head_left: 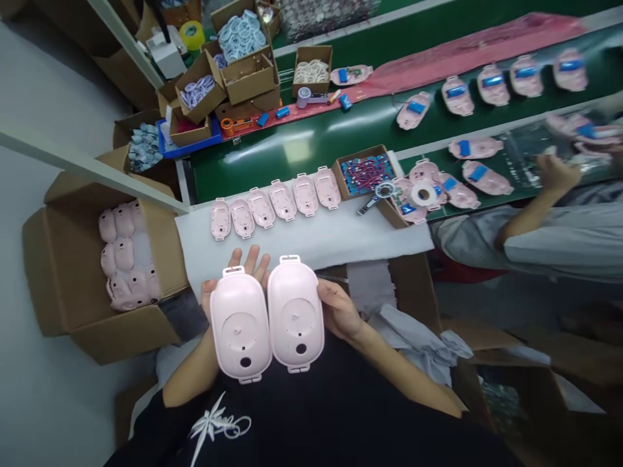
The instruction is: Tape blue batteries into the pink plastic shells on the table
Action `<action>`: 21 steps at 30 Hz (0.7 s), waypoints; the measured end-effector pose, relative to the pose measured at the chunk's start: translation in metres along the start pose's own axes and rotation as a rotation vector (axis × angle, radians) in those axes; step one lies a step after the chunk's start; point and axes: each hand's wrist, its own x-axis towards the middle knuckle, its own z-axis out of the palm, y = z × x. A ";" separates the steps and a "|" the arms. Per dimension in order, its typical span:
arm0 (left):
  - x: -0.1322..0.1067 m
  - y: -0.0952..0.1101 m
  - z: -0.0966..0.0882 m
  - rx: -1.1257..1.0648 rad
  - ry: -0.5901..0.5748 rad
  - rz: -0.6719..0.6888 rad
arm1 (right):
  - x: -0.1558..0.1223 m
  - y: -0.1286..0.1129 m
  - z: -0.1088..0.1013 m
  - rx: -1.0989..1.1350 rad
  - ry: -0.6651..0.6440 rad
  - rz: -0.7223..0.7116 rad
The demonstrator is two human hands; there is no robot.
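Observation:
Two pale pink plastic housing shells are held up side by side in front of my chest, their round recesses and dark holes facing me. My left hand (248, 263) is behind the left shell (241, 357), its thumb at the edge and fingertips showing above. The right shell (296, 285) is gripped at its outer edge by my right hand (341, 310), thumb in front. The fingers behind both shells are hidden. Beyond them, a row of similar pink shells (261, 207) lies hollow side up on a white foam sheet (311, 240).
At left stands a cardboard box (73, 272) of pink shells. A box of wired blue parts (367, 174) sits past the foam. Shells with blue batteries (455, 94) line the green conveyor (292, 146). A co-worker's hand (557, 172) handles parts at right.

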 end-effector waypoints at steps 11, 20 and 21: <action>0.002 0.004 0.005 0.001 0.018 0.054 | 0.017 -0.006 0.001 -0.105 -0.001 -0.010; 0.009 0.006 0.003 -0.039 0.066 0.017 | 0.027 -0.003 0.005 -0.208 0.075 -0.043; 0.008 0.005 0.002 -0.045 0.074 0.014 | 0.027 -0.003 0.005 -0.215 0.080 -0.039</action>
